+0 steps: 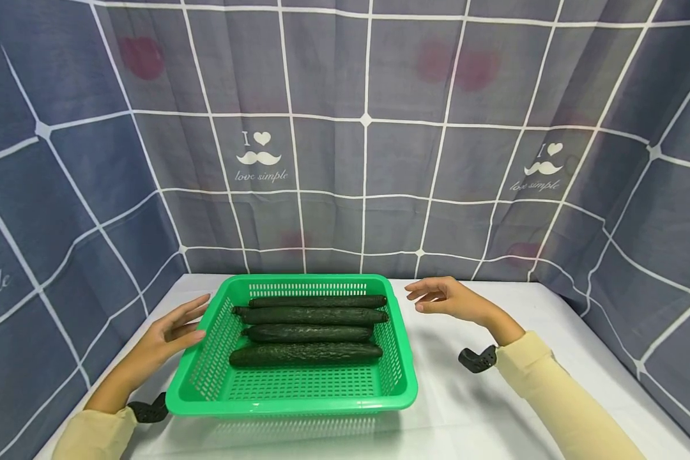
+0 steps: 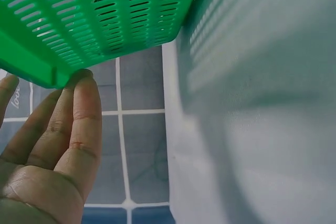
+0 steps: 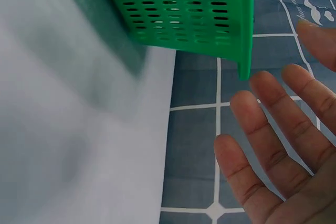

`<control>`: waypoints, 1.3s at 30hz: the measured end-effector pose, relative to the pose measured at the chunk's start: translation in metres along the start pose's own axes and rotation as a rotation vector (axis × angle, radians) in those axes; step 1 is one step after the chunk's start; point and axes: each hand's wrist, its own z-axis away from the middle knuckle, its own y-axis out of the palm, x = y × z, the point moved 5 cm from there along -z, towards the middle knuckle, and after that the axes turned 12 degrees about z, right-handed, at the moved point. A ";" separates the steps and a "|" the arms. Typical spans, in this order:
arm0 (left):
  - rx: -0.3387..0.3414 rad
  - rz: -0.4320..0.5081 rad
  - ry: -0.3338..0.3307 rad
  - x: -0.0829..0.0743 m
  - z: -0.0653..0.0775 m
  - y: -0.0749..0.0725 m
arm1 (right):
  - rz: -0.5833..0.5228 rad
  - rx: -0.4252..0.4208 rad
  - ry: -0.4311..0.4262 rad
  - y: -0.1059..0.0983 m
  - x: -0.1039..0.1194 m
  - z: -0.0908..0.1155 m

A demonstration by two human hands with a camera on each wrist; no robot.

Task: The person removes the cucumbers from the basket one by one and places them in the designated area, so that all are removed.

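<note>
Left hand: slack, parted fingers are curving at the rim of the green basket, contact unclear.
Right hand: relaxed, parted fingers are hovering beside the opposite rim.
Basket: slotted plastic is standing on a white tabletop, largely screening the cucumbers from the wrist views.
Cucumbers: four bumpy, dark-green rods are lying crosswise inside, showing plainly in the head view.
Backdrop: grey gridded fabric is hanging creased behind.

Four cucumbers lie in the basket on the table, cloth behind.
</note>
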 end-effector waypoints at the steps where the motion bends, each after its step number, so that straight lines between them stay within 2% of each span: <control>1: -0.002 -0.004 -0.001 0.000 -0.001 0.000 | 0.000 0.004 0.005 0.000 0.000 -0.002; 10: -0.012 -0.012 -0.033 0.005 -0.011 0.005 | -0.005 0.038 0.026 -0.004 0.010 -0.024; 17: 0.007 0.015 -0.057 0.012 -0.013 0.008 | 0.007 0.040 0.001 -0.005 0.021 -0.039; 22: 0.019 0.033 -0.047 0.015 -0.015 0.010 | 0.015 0.054 0.011 -0.004 0.025 -0.048; 26: 0.027 0.070 -0.038 0.016 -0.015 0.010 | -0.023 0.070 0.040 0.000 0.026 -0.054; 32: 0.023 0.121 0.008 0.017 -0.014 0.013 | -0.071 0.086 0.065 0.004 0.029 -0.063; 39: -0.017 0.148 0.105 0.018 -0.015 0.017 | -0.065 0.093 0.036 0.009 0.035 -0.076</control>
